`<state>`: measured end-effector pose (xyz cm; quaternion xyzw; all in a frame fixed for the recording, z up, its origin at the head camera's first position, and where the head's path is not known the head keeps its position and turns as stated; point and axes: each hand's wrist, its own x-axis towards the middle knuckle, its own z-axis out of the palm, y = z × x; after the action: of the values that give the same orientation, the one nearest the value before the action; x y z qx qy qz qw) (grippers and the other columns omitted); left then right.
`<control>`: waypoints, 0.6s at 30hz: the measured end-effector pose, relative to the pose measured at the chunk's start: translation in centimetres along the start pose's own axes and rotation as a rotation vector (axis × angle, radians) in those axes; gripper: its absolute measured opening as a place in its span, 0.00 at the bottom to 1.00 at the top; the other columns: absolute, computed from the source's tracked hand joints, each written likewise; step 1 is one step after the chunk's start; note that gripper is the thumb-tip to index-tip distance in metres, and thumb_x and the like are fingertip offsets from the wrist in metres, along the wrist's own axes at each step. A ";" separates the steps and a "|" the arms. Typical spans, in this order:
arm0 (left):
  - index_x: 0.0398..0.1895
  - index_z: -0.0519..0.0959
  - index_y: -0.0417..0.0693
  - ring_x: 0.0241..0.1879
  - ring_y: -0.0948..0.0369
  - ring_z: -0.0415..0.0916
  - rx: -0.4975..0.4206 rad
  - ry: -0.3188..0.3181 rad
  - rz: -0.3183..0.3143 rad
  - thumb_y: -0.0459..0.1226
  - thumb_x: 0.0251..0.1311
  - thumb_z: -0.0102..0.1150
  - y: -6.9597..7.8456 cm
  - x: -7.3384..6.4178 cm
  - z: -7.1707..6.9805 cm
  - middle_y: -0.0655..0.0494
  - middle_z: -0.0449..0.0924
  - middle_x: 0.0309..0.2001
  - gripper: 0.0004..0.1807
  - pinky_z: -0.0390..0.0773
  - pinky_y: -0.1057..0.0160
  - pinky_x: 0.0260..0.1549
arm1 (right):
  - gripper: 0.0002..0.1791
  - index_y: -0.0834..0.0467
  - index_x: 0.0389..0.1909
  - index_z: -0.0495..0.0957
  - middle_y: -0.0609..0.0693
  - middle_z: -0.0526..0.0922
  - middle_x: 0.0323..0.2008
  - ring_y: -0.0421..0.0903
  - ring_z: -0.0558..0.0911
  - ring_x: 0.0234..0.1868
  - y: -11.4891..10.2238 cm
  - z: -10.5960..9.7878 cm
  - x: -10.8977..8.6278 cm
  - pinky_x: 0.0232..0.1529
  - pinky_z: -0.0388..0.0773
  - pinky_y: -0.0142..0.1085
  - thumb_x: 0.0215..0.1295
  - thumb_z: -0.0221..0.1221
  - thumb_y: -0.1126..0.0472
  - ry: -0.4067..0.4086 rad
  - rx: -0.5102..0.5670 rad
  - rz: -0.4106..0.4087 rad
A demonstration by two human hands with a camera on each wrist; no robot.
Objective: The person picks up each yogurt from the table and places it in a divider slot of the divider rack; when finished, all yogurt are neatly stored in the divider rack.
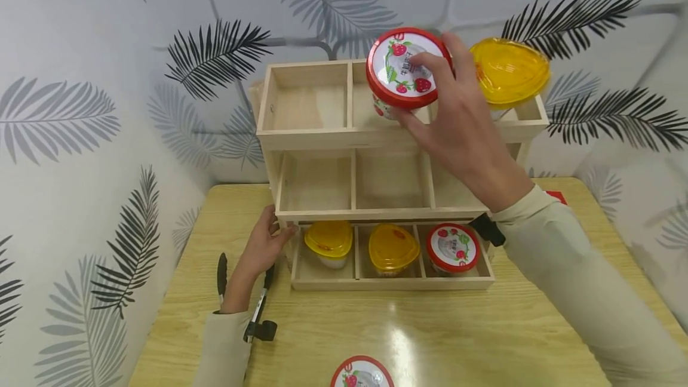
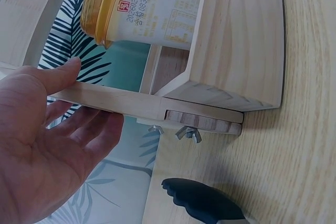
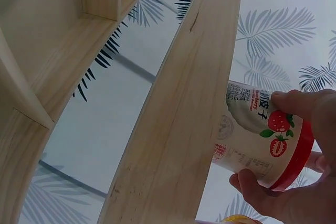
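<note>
My right hand [image 1: 457, 112] grips a strawberry-printed tub [image 1: 400, 70] with a red-rimmed lid over the top tier's middle compartment. In the right wrist view the tub's lower end [image 3: 252, 129] is partly hidden behind the tier's front board [image 3: 173, 103]. My left hand [image 1: 263, 243] holds the left side post [image 2: 110, 98] of the three-tier wooden rack [image 1: 312, 139], thumb on one face and fingers on the other. A yellow-lidded tub [image 1: 507, 73] stands in the top right compartment, just beside my right hand.
The bottom tier holds two yellow-lidded tubs [image 1: 329, 240] [image 1: 393, 248] and a red-lidded tub [image 1: 453, 248]. Another red-lidded tub [image 1: 362, 373] sits at the table's near edge. Tongs [image 1: 222, 273] lie under my left forearm. Leaf-patterned wall [image 1: 80, 136] stands close behind.
</note>
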<state>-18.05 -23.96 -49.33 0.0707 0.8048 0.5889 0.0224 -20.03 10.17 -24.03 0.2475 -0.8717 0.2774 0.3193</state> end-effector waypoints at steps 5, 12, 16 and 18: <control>0.77 0.51 0.44 0.68 0.40 0.65 -0.004 -0.004 0.003 0.33 0.71 0.57 0.0 0.0 -0.1 0.38 0.59 0.71 0.37 0.74 0.39 0.57 | 0.32 0.61 0.61 0.69 0.64 0.58 0.71 0.55 0.63 0.70 0.4 0.6 0.1 0.67 0.69 0.43 0.59 0.71 0.59 -0.029 0.016 0.004; 0.76 0.51 0.43 0.67 0.40 0.67 -0.008 -0.003 -0.006 0.32 0.71 0.57 0.2 -0.1 -0.1 0.37 0.61 0.70 0.36 0.74 0.40 0.57 | 0.32 0.61 0.61 0.68 0.65 0.57 0.71 0.58 0.65 0.69 0.9 1.3 0.0 0.67 0.70 0.46 0.59 0.71 0.60 -0.077 0.038 0.027; 0.76 0.52 0.43 0.67 0.41 0.66 0.000 0.000 -0.016 0.32 0.71 0.57 0.2 -0.1 -0.1 0.39 0.61 0.71 0.35 0.75 0.41 0.58 | 0.32 0.60 0.62 0.68 0.65 0.56 0.72 0.60 0.64 0.70 1.1 1.4 0.0 0.67 0.70 0.48 0.59 0.71 0.59 -0.100 0.038 0.045; 0.76 0.53 0.43 0.67 0.41 0.66 0.003 0.000 -0.018 0.32 0.71 0.57 0.1 0.0 0.0 0.39 0.61 0.71 0.35 0.75 0.42 0.58 | 0.32 0.60 0.62 0.68 0.65 0.56 0.72 0.60 0.63 0.70 1.3 1.5 -0.1 0.66 0.70 0.49 0.60 0.71 0.59 -0.111 0.031 0.061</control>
<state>-17.99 -23.91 -49.20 0.0637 0.8064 0.5873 0.0275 -21.35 10.15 -25.48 0.2408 -0.8908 0.2865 0.2578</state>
